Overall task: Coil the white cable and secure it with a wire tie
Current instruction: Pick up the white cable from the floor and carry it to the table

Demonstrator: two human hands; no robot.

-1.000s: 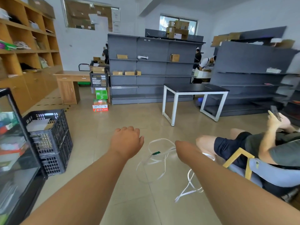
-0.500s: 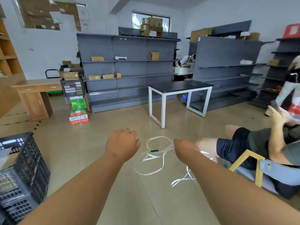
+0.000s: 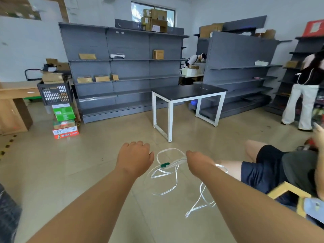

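A white cable (image 3: pixel 168 174) hangs in loose loops in front of me, above the tiled floor. A green wire tie (image 3: pixel 165 165) is wrapped round several of its strands. My right hand (image 3: pixel 198 161) grips the bundle just right of the tie; its fingers are hidden behind the back of the hand. My left hand (image 3: pixel 135 156) hovers to the left of the loops with its fingers curled under, and I see nothing in it. Two cable tails dangle lower right, below my right forearm.
A black-topped table with white legs (image 3: pixel 188 92) stands ahead. Grey shelving (image 3: pixel 122 71) lines the back. A seated person (image 3: pixel 273 169) is close on my right, a standing person (image 3: pixel 305 92) is far right, and stacked boxes (image 3: pixel 64 121) are on the left.
My view has swung to the right: the black crate and wooden shelves have left the frame and a standing person has come in. Both hands hold much the same pose with the cable.
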